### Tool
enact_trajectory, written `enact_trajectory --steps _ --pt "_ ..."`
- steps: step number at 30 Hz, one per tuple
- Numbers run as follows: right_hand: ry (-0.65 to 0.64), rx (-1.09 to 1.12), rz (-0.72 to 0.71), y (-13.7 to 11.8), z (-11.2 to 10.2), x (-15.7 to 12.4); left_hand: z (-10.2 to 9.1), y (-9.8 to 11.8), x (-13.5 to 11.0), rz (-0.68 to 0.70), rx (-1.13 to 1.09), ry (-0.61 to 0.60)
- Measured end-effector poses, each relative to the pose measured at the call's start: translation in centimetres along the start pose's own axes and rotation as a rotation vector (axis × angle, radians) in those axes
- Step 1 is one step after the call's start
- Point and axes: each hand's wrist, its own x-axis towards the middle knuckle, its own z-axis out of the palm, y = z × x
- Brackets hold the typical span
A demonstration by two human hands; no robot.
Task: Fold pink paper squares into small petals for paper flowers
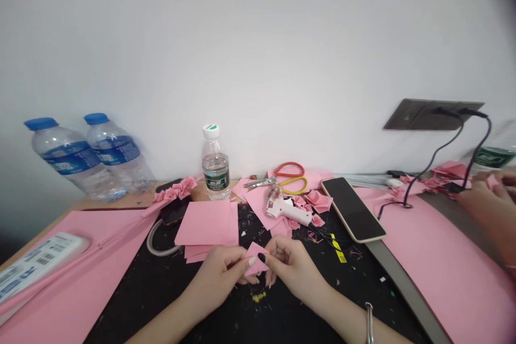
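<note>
Both hands meet over the black mat [274, 314], pinching one small folded piece of pink paper [255, 250]. My left hand [221, 271] grips its left side, thumb on top and fingers underneath. On the right side, my right hand [288, 263] pinches it with a dark-nailed thumb on top. Just behind the left hand lies a stack of pink paper squares [207, 226]. A white glue gun [288, 209] rests behind the right hand, among folded paper roses [318, 200]. Scissors [262, 183] with red and yellow handles lie beyond it.
A small water bottle [216, 166] stands by the wall; two larger bottles [72, 156] are at left. A phone [353, 209] lies right of the glue gun. Cords hang from a wall socket [427, 114]. Another person's hand [484, 199] works at far right. Large pink sheets [451, 258] flank the mat.
</note>
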Motion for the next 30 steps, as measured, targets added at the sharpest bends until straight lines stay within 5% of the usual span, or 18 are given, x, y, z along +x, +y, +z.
enact_trajectory --steps 12,16,21,30 --pt "0.007 -0.04 -0.038 0.3 -0.1 0.0 0.3 0.0 -0.3 0.0 -0.062 -0.035" --pt "0.132 -0.255 -0.272 -0.2 -0.6 -0.2 0.2 -0.2 0.0 -0.094 -0.228 0.014" --pt "0.094 -0.49 -0.574 -0.5 -1.2 -0.5 0.2 -0.1 0.1 -0.104 -0.338 0.031" --pt "0.207 -0.55 -0.765 -0.8 -1.0 -0.5 0.5 0.1 -0.3 -0.142 -0.501 -0.028"
